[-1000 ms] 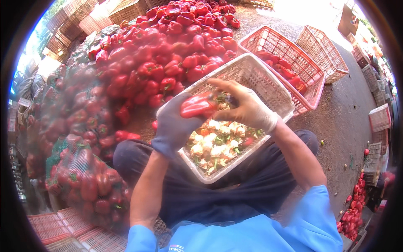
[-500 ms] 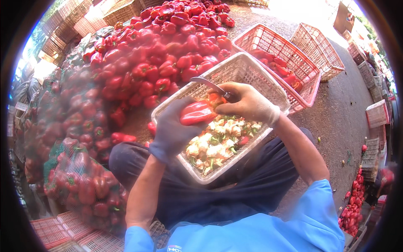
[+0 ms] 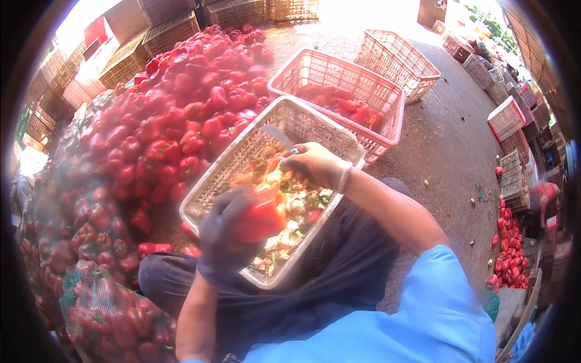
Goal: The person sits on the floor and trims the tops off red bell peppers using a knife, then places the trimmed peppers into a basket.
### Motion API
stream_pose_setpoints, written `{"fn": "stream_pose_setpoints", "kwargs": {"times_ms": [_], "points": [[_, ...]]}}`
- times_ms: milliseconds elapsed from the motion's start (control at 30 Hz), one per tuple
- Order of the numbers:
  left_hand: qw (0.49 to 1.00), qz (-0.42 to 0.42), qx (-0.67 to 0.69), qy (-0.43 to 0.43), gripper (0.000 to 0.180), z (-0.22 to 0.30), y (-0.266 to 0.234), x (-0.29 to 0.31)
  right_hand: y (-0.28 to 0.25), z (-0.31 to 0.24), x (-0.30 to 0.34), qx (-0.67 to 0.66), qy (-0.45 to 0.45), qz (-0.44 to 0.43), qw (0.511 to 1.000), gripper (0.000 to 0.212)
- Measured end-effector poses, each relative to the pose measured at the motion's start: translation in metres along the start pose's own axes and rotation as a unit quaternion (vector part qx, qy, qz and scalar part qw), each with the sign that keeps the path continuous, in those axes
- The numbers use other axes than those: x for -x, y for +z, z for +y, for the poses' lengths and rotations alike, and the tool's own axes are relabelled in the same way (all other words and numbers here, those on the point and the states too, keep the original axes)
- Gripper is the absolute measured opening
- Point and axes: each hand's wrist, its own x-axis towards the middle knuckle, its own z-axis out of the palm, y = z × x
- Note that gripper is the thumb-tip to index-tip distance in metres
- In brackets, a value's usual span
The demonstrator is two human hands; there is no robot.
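My left hand, in a dark glove, is closed around a red bell pepper whose cut end faces right. My right hand, in a pale glove with dark fingers, grips a knife with a curved blade pointing up and left. Its fingertips are also at the pale, seedy core by the pepper's opening; whether the core is fully free I cannot tell. Both hands are above a whitish plastic crate that holds cut-out cores and green stems.
A large heap of red peppers lies to the left, with a full mesh bag near my knee. Beyond my crate stand a pink-red crate with hollowed peppers and a pale crate. More crates and peppers line the right.
The pepper has turned, its cut end now showing, and the core has come out toward my right hand. The head view has shifted, so the scene sits further left.
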Motion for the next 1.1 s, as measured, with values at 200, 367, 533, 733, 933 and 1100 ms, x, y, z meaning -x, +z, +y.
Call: {"fn": "stream_pose_setpoints", "kwargs": {"times_ms": [200,367,533,733,933,1100], "points": [[0.906,0.117,0.260,-0.313,0.071,-0.012,-0.004,0.007,-0.025,0.003,0.030,-0.084,0.002,0.007,0.996,0.032],[0.820,0.233,0.427,-0.302,0.060,-0.029,-0.031,-0.003,-0.066,-0.013,0.076,-0.128,-0.088,0.045,0.987,0.034],[0.722,0.140,0.474,-0.484,0.054,-0.059,-0.012,0.018,-0.106,-0.014,0.105,-0.081,-0.108,0.136,0.981,0.032],[0.754,0.062,0.397,-0.519,0.053,-0.035,-0.011,0.004,-0.163,-0.029,0.128,0.133,-0.037,0.198,0.970,0.032],[0.754,-0.004,0.374,-0.540,0.058,-0.040,0.008,0.007,-0.276,-0.149,0.113,-0.081,-0.225,0.417,0.877,0.053],[0.794,0.015,0.365,-0.486,0.062,-0.037,0.004,0.008,-0.292,-0.126,0.083,0.202,-0.270,0.304,0.891,0.044]]}}
